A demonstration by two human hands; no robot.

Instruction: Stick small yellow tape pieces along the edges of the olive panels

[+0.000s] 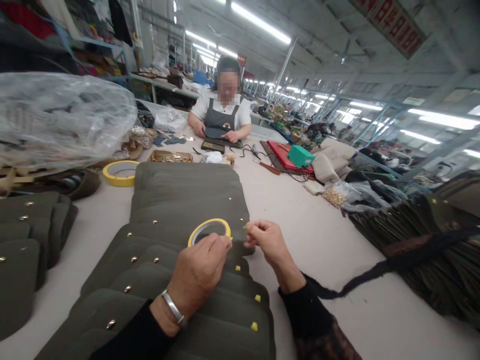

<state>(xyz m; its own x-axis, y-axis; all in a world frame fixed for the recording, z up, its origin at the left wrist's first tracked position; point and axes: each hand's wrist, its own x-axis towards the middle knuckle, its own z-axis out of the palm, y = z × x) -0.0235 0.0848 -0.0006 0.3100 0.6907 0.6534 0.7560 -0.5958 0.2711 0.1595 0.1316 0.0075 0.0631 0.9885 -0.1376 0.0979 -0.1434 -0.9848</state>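
My left hand (202,265) is closed on a roll of yellow tape (210,223), held above overlapping dark green fabric panels (187,190). To its right, my right hand (267,241) pinches a small piece of yellow tape (245,226) near the panels' right edge. Along that edge, small yellow tape pieces (258,298) stick to several panels. Shiny metal snaps (134,259) dot the panels' left side. What lies under my left hand is hidden.
Another yellow tape roll (120,173) lies beyond the panels at left. More green panels (26,250) lie left, and a dark stack (408,235) right. Across the table (285,200), a co-worker (223,117) handles a dark piece. A large plastic bag (63,120) bulges at left.
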